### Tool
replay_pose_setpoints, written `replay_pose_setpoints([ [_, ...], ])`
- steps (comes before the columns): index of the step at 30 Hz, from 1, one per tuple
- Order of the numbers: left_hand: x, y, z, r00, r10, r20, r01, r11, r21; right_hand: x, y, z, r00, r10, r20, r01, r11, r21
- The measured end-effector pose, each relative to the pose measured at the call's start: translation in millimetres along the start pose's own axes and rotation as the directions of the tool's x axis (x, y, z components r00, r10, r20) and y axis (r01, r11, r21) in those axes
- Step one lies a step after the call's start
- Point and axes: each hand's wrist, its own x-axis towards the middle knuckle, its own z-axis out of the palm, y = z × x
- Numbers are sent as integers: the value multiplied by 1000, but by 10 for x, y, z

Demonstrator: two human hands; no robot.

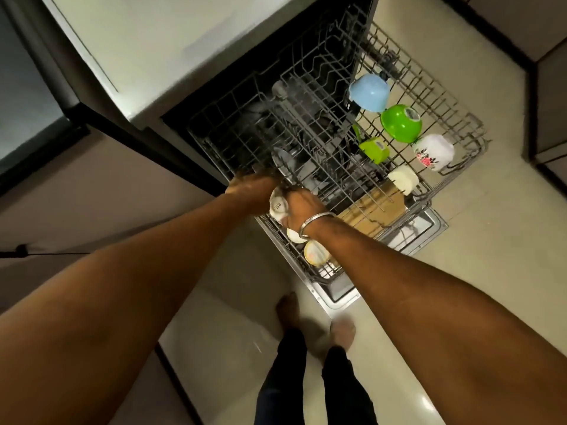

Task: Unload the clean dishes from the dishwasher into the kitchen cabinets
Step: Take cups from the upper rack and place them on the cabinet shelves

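In the middle, the right hand (302, 207) is curling round a bottom-up white cup (278, 207), and the left hand (251, 188) is touching its left side, grip too blurry to tell.

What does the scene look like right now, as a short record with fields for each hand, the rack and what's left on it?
left hand: at the rack's near edge beside the white cup; grip unclear
right hand: grips the white cup
upper rack: pulled out over the open door
still on rack: blue bowl, green bowl, green cup, floral cup, cream cup
beneath rack: wooden board
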Motion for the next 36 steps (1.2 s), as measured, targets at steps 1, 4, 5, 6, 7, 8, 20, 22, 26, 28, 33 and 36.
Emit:
replay_pose_setpoints([
  [1,49,-18,26,1000,12,13,-12,1000,-7,28,0,17,1000,8,11,-7,1000,-9],
  [4,146,-37,112,1000,-13,29,13,1000,6,73,-15,62,999,30,36,-29,999,-33],
  [5,177,-41,134,999,-27,26,26,1000,8,89,-18,76,999,34,42,-33,999,-37],
  [6,209,-42,153,1000,-25,16,24,1000,7,105,-20,88,998,40,49,-38,999,-37],
  [7,246,-54,178,1000,-11,6,11,1000,-6,118,-26,95,997,46,55,-44,998,-33],
  [8,258,-57,178,1000,-5,-4,5,1000,-19,125,-30,95,997,49,57,-47,999,-25],
  [20,184,-75,22,998,-17,-63,7,989,-150,35,-55,-182,1000,14,-20,-13,999,41],
  [22,172,-66,-16,998,-15,-64,6,990,-138,37,-25,-211,999,18,-44,-16,999,41],
  [26,126,-55,-93,996,-28,-80,16,989,-147,0,36,-310,998,12,-67,-8,998,61],
  [28,69,-35,-153,996,-34,-85,19,985,-169,-41,46,-382,997,7,-82,1,996,91],
  [33,-119,-43,-306,991,-44,-126,21,984,-179,-153,17,-588,994,-19,-109,35,989,143],
  [36,-316,-33,-456,983,-44,-180,6,979,-206,-280,-50,-814,991,-40,-129,62,984,170],
])
